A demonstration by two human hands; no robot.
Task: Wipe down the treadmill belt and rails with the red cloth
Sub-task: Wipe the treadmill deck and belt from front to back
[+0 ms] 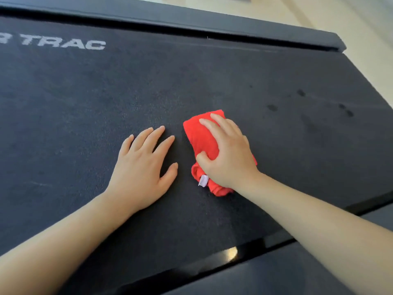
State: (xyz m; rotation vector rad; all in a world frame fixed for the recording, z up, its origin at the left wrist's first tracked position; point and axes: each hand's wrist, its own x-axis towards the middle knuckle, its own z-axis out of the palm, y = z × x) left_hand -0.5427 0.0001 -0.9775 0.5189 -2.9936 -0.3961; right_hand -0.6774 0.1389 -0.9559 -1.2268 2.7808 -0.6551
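Nearest you, the near rail ran dark along the belt's edge, and I could not tell from its look whether it had been wiped. Your left hand lay flat on the treadmill belt, fingers straight and spread, holding nothing. It was just beside the cloth but apart from it. That made a good brace, and I judge that leaning on it would have helped stop the belt sliding under your strokes.

Your right hand gripped the red cloth, thumb dug into its side and fingers curled over the top. The bunched cloth was pressed on the belt about mid-width, its white tag poking out by your wrist. A flatter fold would likely have covered more with each pass.

Beyond the cloth and to the right, dark spots marked the belt; these probably called for firm, overlapping strokes. Farthest off, the far rail lay well apart from the cloth.
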